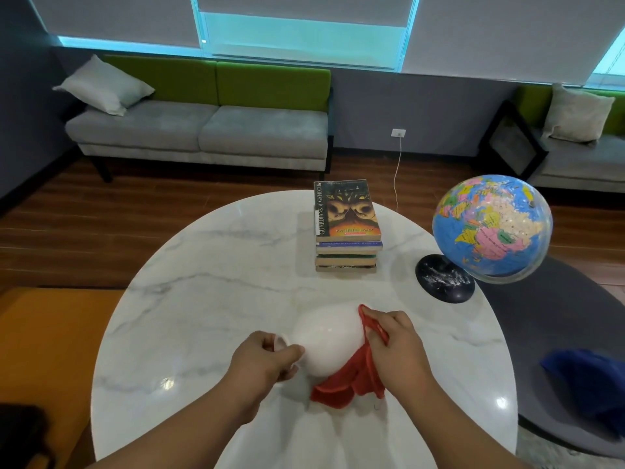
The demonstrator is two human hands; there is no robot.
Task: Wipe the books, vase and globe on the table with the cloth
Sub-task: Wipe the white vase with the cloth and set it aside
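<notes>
Behind left hand point(267, 360), vase point(328, 338) neck (cloth point(348, 384) partly under right hand point(395, 346)).

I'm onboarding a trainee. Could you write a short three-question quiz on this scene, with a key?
1. True or false: the right hand holds the red cloth against the colourful globe on its black round base.
2. The left hand grips the white ceramic vase by its: A) neck B) base C) belly.
3. Fill in: the globe stands to the ____ of the stack of paperback books.
Key: 1 false, against the vase; 2 A; 3 right.
</notes>
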